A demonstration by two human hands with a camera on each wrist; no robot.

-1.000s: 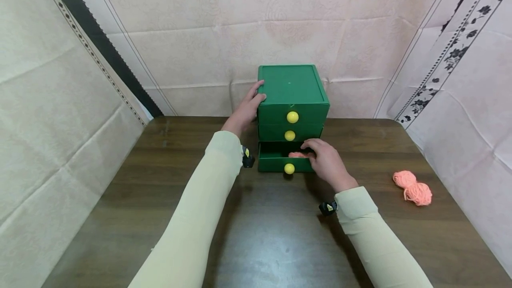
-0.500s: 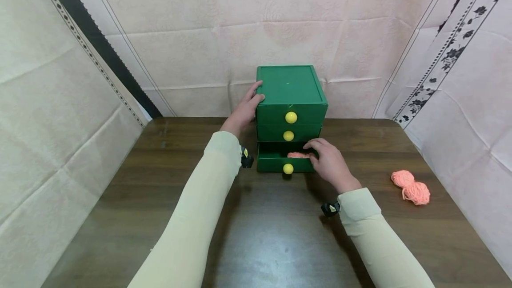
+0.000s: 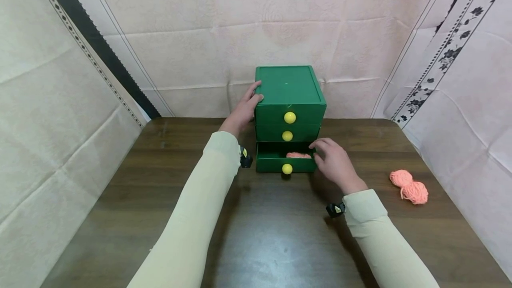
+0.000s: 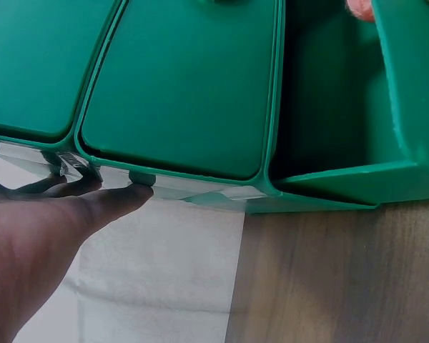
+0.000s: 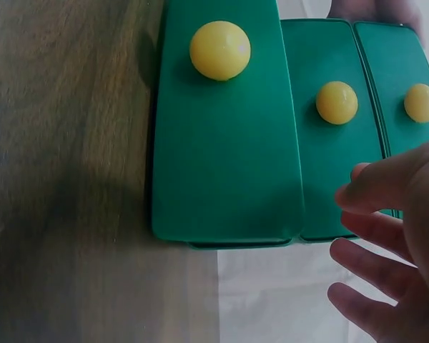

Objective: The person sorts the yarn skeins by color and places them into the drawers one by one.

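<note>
A green drawer cabinet (image 3: 290,86) with yellow knobs stands at the back of the table. Its bottom drawer (image 3: 267,165) is pulled out, and some pink yarn (image 3: 298,155) lies inside, partly hidden by the drawer front. My left hand (image 3: 245,109) rests against the cabinet's left side; the left wrist view shows its extended fingers (image 4: 125,204) touching that wall. By the right end of the drawer is my right hand (image 3: 335,163), its fingers loosely bent and nothing between them. In the right wrist view those fingers (image 5: 372,268) are spread apart.
Two joined bundles of pink yarn (image 3: 409,186) lie on the right part of the brown wooden table (image 3: 264,234). Pale patterned cloth (image 3: 240,48) hangs behind the cabinet and at both sides.
My right hand has drawn back to the right from inside the bottom drawer, leaving the yarn there and showing more of it. The left hand stays against the cabinet.
</note>
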